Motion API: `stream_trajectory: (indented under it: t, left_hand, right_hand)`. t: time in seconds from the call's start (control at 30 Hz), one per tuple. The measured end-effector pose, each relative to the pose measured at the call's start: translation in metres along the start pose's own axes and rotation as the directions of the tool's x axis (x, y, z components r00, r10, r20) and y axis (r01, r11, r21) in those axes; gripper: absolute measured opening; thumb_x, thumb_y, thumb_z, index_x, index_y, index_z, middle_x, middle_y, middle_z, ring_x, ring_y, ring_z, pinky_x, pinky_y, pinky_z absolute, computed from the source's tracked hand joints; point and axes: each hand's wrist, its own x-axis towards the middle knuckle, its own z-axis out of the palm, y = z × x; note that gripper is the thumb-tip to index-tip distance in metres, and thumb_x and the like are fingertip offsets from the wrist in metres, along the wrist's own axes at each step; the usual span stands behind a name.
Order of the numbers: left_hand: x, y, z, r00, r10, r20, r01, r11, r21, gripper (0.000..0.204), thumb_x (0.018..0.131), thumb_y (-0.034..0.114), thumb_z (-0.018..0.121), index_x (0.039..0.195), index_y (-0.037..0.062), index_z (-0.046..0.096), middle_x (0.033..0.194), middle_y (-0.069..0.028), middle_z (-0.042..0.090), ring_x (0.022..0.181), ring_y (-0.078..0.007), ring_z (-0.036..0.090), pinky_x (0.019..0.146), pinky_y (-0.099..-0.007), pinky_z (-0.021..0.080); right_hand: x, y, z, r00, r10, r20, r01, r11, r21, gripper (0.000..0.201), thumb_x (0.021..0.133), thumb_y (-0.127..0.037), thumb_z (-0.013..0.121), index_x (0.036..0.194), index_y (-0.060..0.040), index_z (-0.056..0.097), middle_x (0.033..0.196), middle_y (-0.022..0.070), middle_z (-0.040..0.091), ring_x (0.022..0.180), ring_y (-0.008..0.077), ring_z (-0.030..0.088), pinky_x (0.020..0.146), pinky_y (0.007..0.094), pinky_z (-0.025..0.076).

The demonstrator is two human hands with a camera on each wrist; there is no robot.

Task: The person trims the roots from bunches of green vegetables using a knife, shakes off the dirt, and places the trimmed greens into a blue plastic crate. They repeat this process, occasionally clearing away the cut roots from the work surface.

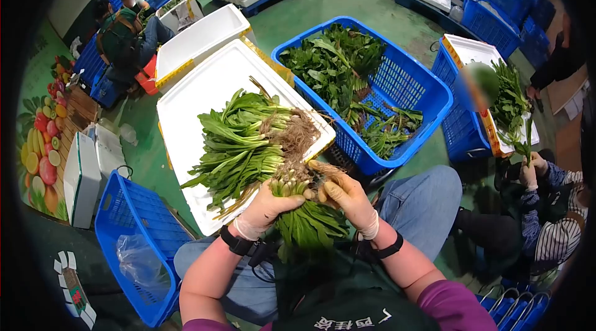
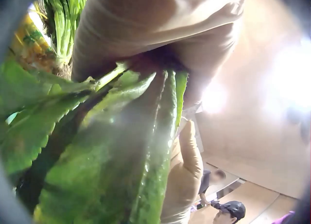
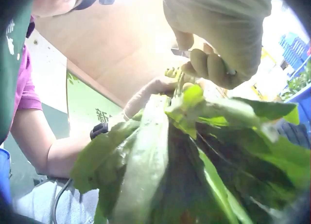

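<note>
My gloved left hand (image 1: 269,207) grips a bunch of leafy greens (image 1: 310,226) near its stem ends, leaves hanging toward the lap. In the left wrist view, broad serrated leaves (image 2: 112,151) spread below the left hand (image 2: 150,24). Beside the stem ends, my right hand (image 1: 349,199) has its fingers curled; the right wrist view shows a small metal blade-like piece (image 3: 181,53) at the fingers of the right hand (image 3: 218,34). Brown roots (image 1: 326,171) lie by its fingertips. A larger pile of greens (image 1: 239,138) rests on a white foam lid (image 1: 180,117), roots to the right.
A blue basket (image 1: 428,82) of loose greens stands ahead to the right. Another blue basket (image 1: 133,207) with a plastic bag is at the left. White foam boxes (image 1: 198,39) stand beyond the lid. At right, a person's gloved hands (image 1: 531,172) hold greens; others sit far left.
</note>
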Motion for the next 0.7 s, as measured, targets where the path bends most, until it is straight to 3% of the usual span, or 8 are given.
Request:
stream_trajectory:
  t: [0.1, 0.23, 0.37, 0.47, 0.53, 0.57, 0.67, 0.7]
  left_hand:
    - [0.001, -0.004, -0.001, 0.998, 0.066, -0.013, -0.065, 0.997, 0.046, 0.051, 0.082, 0.002, 0.075, 0.130, 0.0008, 0.058, 0.118, -0.0033, 0.067, 0.109, -0.0132, 0.061, 0.099, -0.0300, 0.047]
    - [0.002, -0.009, -0.008, 0.998, 0.057, 0.041, -0.061, 0.992, 0.109, 0.060, 0.083, -0.002, 0.074, 0.138, 0.0010, 0.053, 0.125, -0.0021, 0.063, 0.113, -0.0098, 0.057, 0.103, -0.0287, 0.045]
    - [-0.001, -0.001, -0.005, 0.997, -0.009, 0.074, 0.003, 0.997, 0.082, 0.059, 0.083, -0.004, 0.073, 0.138, 0.0009, 0.052, 0.127, -0.0027, 0.063, 0.115, -0.0119, 0.057, 0.104, -0.0292, 0.045]
    - [-0.003, 0.006, 0.001, 0.996, -0.016, 0.083, 0.013, 0.999, 0.029, 0.054, 0.083, -0.002, 0.071, 0.135, 0.0007, 0.055, 0.122, -0.0041, 0.066, 0.112, -0.0137, 0.061, 0.103, -0.0299, 0.047]
    - [-0.002, 0.005, 0.001, 0.993, -0.033, 0.113, 0.031, 0.999, 0.024, 0.051, 0.082, 0.002, 0.071, 0.131, 0.0003, 0.057, 0.117, -0.0057, 0.067, 0.108, -0.0152, 0.062, 0.100, -0.0314, 0.048]
    - [-0.001, 0.004, 0.000, 0.989, -0.049, 0.143, 0.047, 0.999, 0.017, 0.049, 0.081, 0.007, 0.072, 0.128, 0.0000, 0.060, 0.112, -0.0073, 0.068, 0.103, -0.0167, 0.064, 0.097, -0.0329, 0.049]
    - [0.000, -0.006, 0.003, 0.981, -0.080, 0.175, 0.099, 0.990, -0.101, 0.047, 0.081, 0.009, 0.071, 0.126, -0.0017, 0.060, 0.108, -0.0103, 0.069, 0.100, -0.0198, 0.066, 0.094, -0.0343, 0.051]
    - [0.001, -0.012, 0.000, 0.973, -0.114, 0.202, 0.137, 0.986, -0.100, 0.048, 0.081, 0.009, 0.072, 0.126, -0.0030, 0.060, 0.108, -0.0120, 0.070, 0.100, -0.0211, 0.067, 0.094, -0.0366, 0.053]
  right_hand:
    - [-0.002, 0.003, 0.006, 0.996, -0.036, 0.077, 0.045, 0.992, -0.117, 0.051, 0.104, -0.017, 0.057, 0.152, -0.0057, 0.043, 0.092, -0.0032, 0.058, 0.082, 0.0060, 0.049, 0.079, 0.0228, 0.045]
    - [-0.001, 0.013, 0.005, 0.994, -0.037, 0.101, 0.054, 0.983, -0.174, 0.051, 0.104, -0.017, 0.057, 0.151, -0.0041, 0.043, 0.108, -0.0007, 0.063, 0.091, 0.0036, 0.052, 0.084, 0.0225, 0.046]
    - [0.000, 0.013, 0.006, 0.989, -0.101, 0.105, 0.120, 0.974, -0.192, 0.056, 0.103, -0.024, 0.058, 0.151, -0.0002, 0.041, 0.104, -0.0010, 0.060, 0.085, 0.0063, 0.050, 0.078, 0.0210, 0.043]
    - [0.000, 0.011, 0.001, 0.987, -0.126, 0.095, 0.140, 0.977, -0.164, 0.057, 0.103, -0.024, 0.060, 0.151, -0.0004, 0.042, 0.104, -0.0004, 0.063, 0.084, 0.0063, 0.052, 0.079, 0.0197, 0.043]
    - [-0.004, -0.008, -0.002, 0.993, 0.000, 0.116, -0.009, 0.997, 0.075, 0.050, 0.102, -0.018, 0.061, 0.147, -0.0005, 0.047, 0.104, 0.0021, 0.063, 0.094, 0.0084, 0.056, 0.086, 0.0244, 0.047]
    - [-0.002, -0.011, 0.003, 0.994, -0.087, 0.061, 0.080, 0.991, 0.112, 0.049, 0.100, -0.016, 0.064, 0.144, 0.0009, 0.050, 0.096, 0.0020, 0.063, 0.088, 0.0088, 0.059, 0.080, 0.0243, 0.048]
    - [-0.001, -0.013, 0.001, 0.999, 0.033, 0.024, -0.033, 0.999, 0.034, 0.046, 0.098, -0.014, 0.067, 0.139, 0.0028, 0.052, 0.090, 0.0027, 0.062, 0.078, 0.0094, 0.060, 0.074, 0.0244, 0.050]
    - [0.002, -0.003, 0.003, 0.999, -0.033, -0.026, 0.032, 0.999, -0.035, 0.038, 0.095, -0.013, 0.070, 0.128, 0.0037, 0.058, 0.087, 0.0061, 0.066, 0.067, 0.0100, 0.062, 0.067, 0.0254, 0.051]
